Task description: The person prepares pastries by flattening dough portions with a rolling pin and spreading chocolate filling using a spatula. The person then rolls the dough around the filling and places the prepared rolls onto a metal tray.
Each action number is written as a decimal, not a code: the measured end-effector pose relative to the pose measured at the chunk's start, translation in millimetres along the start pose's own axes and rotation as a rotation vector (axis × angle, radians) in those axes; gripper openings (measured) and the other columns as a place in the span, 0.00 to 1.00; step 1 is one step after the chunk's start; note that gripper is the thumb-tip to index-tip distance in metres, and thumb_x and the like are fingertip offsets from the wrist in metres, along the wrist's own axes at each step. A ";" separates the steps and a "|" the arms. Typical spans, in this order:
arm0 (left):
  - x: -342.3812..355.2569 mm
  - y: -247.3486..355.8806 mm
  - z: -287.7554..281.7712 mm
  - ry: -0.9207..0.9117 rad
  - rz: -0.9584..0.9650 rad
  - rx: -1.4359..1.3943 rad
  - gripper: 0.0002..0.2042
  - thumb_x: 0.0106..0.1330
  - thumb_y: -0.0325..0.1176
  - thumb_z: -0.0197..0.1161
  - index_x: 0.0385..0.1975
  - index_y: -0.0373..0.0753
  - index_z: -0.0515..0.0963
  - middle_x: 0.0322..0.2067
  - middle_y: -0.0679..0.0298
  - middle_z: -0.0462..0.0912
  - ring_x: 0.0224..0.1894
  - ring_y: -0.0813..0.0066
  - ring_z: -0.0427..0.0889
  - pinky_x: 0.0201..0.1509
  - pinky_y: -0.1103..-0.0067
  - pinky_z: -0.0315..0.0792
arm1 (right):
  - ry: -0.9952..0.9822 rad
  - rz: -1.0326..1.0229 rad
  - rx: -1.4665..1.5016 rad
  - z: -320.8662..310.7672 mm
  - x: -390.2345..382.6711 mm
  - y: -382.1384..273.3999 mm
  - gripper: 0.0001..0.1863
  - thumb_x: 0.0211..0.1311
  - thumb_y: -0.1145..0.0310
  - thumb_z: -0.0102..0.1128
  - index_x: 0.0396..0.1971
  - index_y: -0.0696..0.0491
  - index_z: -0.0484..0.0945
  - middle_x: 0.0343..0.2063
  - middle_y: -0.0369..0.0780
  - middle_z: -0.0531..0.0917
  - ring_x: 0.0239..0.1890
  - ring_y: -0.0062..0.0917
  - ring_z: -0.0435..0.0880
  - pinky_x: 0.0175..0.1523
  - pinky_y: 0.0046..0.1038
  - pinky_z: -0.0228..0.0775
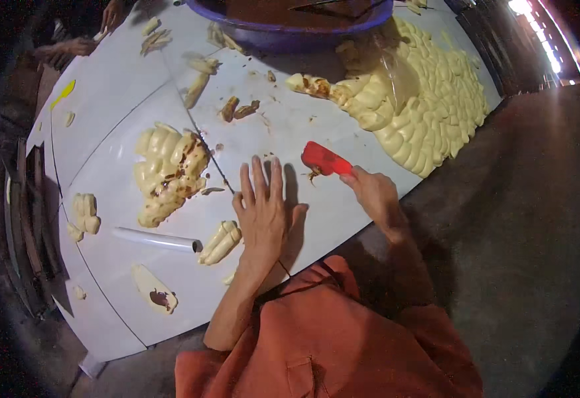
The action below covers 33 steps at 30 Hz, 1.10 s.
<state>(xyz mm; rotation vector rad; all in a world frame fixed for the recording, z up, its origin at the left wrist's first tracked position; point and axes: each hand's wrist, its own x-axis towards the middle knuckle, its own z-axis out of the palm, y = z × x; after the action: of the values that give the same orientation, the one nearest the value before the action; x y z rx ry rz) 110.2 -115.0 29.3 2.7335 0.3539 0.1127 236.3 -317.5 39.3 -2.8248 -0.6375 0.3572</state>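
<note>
My left hand (261, 222) lies on the white table with its fingers spread and nothing in them. In my right hand (374, 196) is a red spatula (326, 159), its broad blade low over the tabletop and streaked with brown. A small brown scrap (314, 174) lies beside the blade. To the left of my left hand sits a clump of pale yellow, soft pieces like peeled bananas (164, 169), blotched with brown. A smaller pale bunch (221, 243) is close to my left wrist.
At the far side stands a purple basin (270, 36) holding something brown. A thick sheet of pale yellow pieces (436, 99) covers the right side, with a clear plastic bag (399, 76) on it. A white tube (157, 239) lies at left. Another person's hand (71, 50) rests at the far left edge.
</note>
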 end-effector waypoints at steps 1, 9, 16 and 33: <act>9.6 2.7 -3.2 -0.004 0.003 -0.001 0.53 0.53 0.55 0.77 0.77 0.41 0.57 0.76 0.43 0.53 0.78 0.41 0.51 0.66 0.51 0.60 | 0.000 0.002 -0.008 1.8 -7.2 14.3 0.19 0.74 0.52 0.59 0.36 0.55 0.80 0.20 0.53 0.80 0.25 0.52 0.83 0.29 0.49 0.73; 64.1 -24.4 11.8 0.108 0.287 -0.104 0.70 0.31 0.70 0.76 0.79 0.45 0.53 0.78 0.41 0.48 0.78 0.38 0.48 0.68 0.51 0.56 | 0.006 -0.165 0.041 24.0 -46.9 13.7 0.17 0.72 0.54 0.63 0.36 0.56 0.81 0.16 0.46 0.77 0.17 0.38 0.78 0.25 0.39 0.70; 87.6 -28.7 -24.3 0.188 0.347 -0.134 0.72 0.29 0.72 0.78 0.80 0.45 0.50 0.79 0.41 0.44 0.80 0.37 0.43 0.70 0.43 0.51 | -0.563 0.249 0.861 9.3 -35.8 7.1 0.21 0.76 0.49 0.57 0.35 0.54 0.77 0.20 0.30 0.74 0.18 0.14 0.71 0.23 0.25 0.66; 43.3 -63.4 -133.1 0.471 0.000 -0.333 0.40 0.63 0.43 0.74 0.74 0.40 0.63 0.75 0.44 0.58 0.77 0.43 0.55 0.76 0.53 0.50 | 0.572 -0.239 -0.630 -119.1 140.8 -62.5 0.21 0.65 0.73 0.54 0.58 0.48 0.79 0.31 0.44 0.84 0.35 0.38 0.88 0.38 0.41 0.80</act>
<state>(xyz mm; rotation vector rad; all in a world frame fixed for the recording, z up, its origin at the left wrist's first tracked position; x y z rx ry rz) 120.6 1.0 129.6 2.3533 0.4173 0.7517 368.9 -219.1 142.4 -3.1036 -1.0673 -0.8017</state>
